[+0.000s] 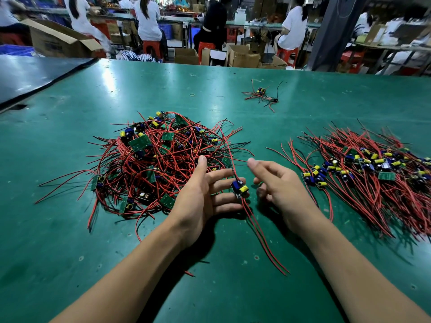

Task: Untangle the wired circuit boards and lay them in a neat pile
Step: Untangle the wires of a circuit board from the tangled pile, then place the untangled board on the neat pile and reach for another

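Left hand (200,199): centre, fingers straight and spread, one circuit board (239,189) resting on the fingertips.
Right hand (277,183): just beside, fingers loosely curled, holding nothing.
Tangled heap (158,159): centre left.
Neat pile (363,169): right.
Cardboard box (56,40): upper left, print too blurred to read.

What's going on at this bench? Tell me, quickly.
A person is sorting wired circuit boards on a green table. One board rests against the fingers of the left hand, its red wires trailing back toward the person. The right hand hovers open beside it, holding nothing. A tangled heap lies on the left, a combed-out pile on the right, and a few strays farther back.
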Tool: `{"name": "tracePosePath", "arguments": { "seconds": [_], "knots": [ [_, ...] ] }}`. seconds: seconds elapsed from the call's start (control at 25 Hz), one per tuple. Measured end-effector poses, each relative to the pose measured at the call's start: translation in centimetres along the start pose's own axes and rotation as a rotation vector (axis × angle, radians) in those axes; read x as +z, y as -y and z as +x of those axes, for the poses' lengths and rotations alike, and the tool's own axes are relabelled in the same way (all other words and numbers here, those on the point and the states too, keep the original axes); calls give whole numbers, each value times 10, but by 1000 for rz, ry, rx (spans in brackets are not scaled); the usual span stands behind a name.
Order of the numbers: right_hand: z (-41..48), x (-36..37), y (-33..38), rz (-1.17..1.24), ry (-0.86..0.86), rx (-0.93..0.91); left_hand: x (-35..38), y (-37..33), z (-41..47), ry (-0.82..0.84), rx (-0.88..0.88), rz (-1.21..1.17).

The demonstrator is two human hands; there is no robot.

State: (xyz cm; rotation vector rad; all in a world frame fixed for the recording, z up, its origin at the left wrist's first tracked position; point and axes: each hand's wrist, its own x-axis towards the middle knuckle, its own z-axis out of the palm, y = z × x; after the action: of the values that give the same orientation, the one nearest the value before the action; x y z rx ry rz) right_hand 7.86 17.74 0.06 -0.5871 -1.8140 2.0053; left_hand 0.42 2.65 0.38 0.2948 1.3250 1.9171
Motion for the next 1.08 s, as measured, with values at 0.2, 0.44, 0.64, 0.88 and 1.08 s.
{"name": "tracePosePath", "arguments": {
  "seconds": [0.2, 0.44, 0.64, 0.88, 1.08],
  "knots": [
    [-9, 8, -5, -595, 40, -376, -2, 0, 1, 2, -9, 10],
    [-9, 9, -6, -664, -154, -489, 2, 1, 1, 0, -6, 9],
    [6, -11, -3, -599, -429, -421, 1, 0, 0, 3, -6, 32],
    [13, -44, -2, -1014, -546, -224, 2, 0, -2, 13, -9, 66],
    [3, -11, -11, -995, -201, -419, 4, 2, -3, -1, -7, 88]
  ]
}}
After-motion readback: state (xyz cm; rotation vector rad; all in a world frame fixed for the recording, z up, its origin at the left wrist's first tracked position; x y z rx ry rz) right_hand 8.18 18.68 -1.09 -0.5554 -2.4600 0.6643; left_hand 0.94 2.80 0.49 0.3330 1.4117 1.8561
